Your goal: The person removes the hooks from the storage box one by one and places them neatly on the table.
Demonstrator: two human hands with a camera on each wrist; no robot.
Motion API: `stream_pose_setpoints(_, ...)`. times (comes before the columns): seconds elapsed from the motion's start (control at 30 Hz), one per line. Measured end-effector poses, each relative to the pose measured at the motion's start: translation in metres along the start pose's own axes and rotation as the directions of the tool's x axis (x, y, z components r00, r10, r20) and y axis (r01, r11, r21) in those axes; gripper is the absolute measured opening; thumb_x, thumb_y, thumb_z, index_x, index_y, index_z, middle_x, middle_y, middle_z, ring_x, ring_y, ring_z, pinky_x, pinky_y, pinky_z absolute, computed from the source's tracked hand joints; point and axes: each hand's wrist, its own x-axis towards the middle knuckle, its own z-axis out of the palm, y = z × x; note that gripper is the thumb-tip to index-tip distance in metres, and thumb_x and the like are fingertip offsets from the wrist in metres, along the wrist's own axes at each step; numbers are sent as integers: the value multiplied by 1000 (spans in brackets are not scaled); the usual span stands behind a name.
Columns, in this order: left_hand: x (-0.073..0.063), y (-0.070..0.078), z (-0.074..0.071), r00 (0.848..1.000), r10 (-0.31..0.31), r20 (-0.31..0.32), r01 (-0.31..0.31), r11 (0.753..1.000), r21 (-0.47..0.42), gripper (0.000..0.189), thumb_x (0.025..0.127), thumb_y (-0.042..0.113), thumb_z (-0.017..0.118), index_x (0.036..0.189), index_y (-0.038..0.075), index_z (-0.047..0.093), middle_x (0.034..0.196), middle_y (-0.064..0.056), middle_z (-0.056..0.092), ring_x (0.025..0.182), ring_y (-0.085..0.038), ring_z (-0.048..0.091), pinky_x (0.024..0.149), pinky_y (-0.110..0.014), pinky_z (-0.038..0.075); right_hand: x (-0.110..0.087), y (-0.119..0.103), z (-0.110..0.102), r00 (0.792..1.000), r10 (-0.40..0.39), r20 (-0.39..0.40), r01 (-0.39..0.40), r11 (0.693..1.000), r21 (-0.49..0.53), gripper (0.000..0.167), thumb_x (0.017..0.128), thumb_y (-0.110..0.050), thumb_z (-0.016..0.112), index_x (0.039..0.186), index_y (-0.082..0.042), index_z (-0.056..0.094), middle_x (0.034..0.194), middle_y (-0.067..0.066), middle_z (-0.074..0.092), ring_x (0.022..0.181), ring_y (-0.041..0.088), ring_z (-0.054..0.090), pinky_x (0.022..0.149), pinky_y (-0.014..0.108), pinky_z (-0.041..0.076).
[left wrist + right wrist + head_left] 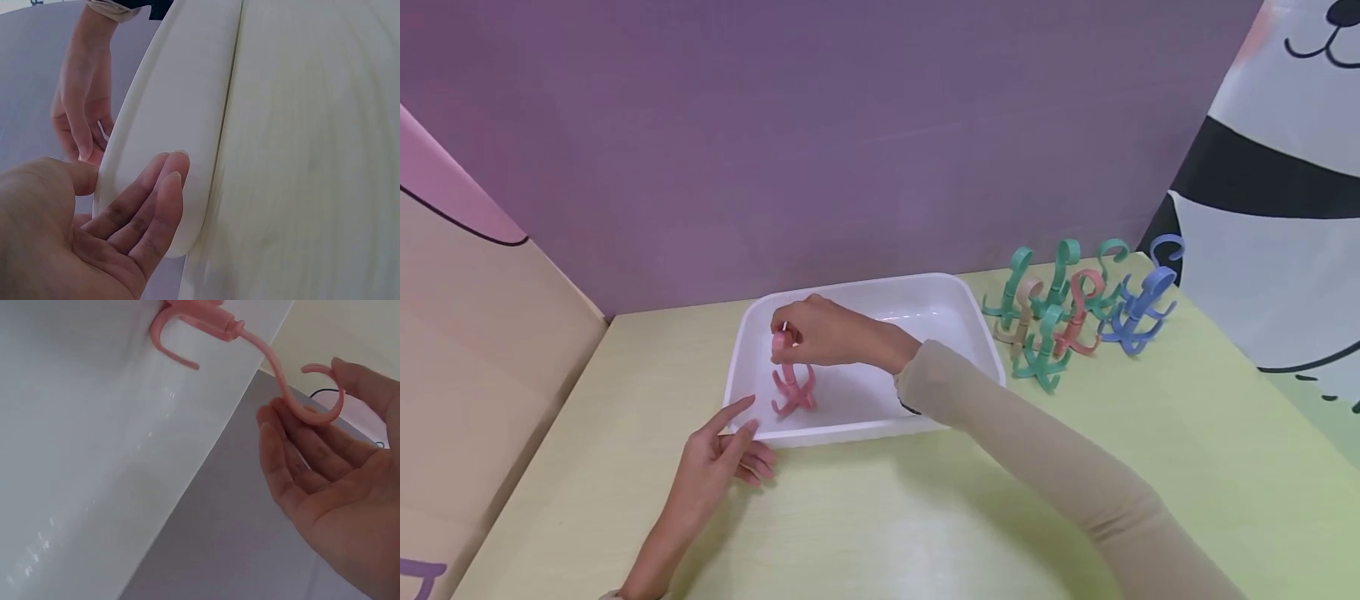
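In the white tray stands a pink plastic hook hanger, its several upturned prongs low against the tray floor. My right hand holds its curved top from above. The right wrist view shows the fingers and thumb around the bent upper end of the pink hanger. At the tray's front left corner is my left hand, with loosely extended fingers. In the left wrist view, the left thumb lies at the rim of the tray and the other fingers lie along its outer wall.
To the right of the tray, several similar hangers stand grouped on the pale wooden table: green ones, a beige one, a red-pink one and blue ones. A purple wall rises behind the tray.
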Motion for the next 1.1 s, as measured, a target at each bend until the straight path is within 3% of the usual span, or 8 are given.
stream_pose_setpoints(0.1,0,0,0,1000,-4,-2,4,1000,2,47,105,18,53,147,1,41,81,-23,72,62,-26,72,57,-41,61,-4,-3,-1,1000,-16,-2,15,998,-54,11,93,-22,68,95,-12,65,77,-3,61,69,10,51,64,19,44)
stream_pose_setpoints(0.37,0,0,0,1000,15,7,-15,1000,-14,46,105,17,52,146,-1,41,81,-25,71,62,-25,72,56,-40,60,-15,1,-7,997,-47,-57,42,995,-93,9,93,-23,69,92,-15,65,78,-8,62,72,7,52,68,20,45)
stream_pose_setpoints(0.7,-1,0,-1,1000,16,7,-16,1000,-4,46,105,18,52,146,0,41,80,-23,72,63,-26,72,57,-40,61,-42,0,-24,988,-35,-148,22,995,-95,18,94,-27,69,105,-12,67,87,-13,66,87,4,60,80,20,48)
stream_pose_setpoints(0.87,-1,-1,-2,1000,20,8,-20,1000,3,47,105,18,52,146,-1,41,80,-22,72,63,-26,72,57,-40,61,-55,0,-30,983,-54,-175,32,991,-128,17,94,-25,70,104,-11,68,84,-16,66,88,5,61,80,22,49)
stream_pose_setpoints(1.0,-1,-2,-1,1000,25,11,-25,1000,3,46,105,19,52,146,0,41,80,-22,72,63,-26,72,58,-40,61,-68,0,-35,978,-56,-203,26,989,-148,11,94,-23,70,99,-13,67,85,-14,65,86,7,60,80,24,49)
stream_pose_setpoints(1.1,-1,-2,-1,999,32,17,-32,999,1,46,105,18,52,146,0,42,81,-23,72,64,-26,72,58,-41,61,-79,2,-38,972,-48,-228,13,988,-153,17,93,-22,71,105,-11,68,91,-9,67,90,9,62,84,26,51)
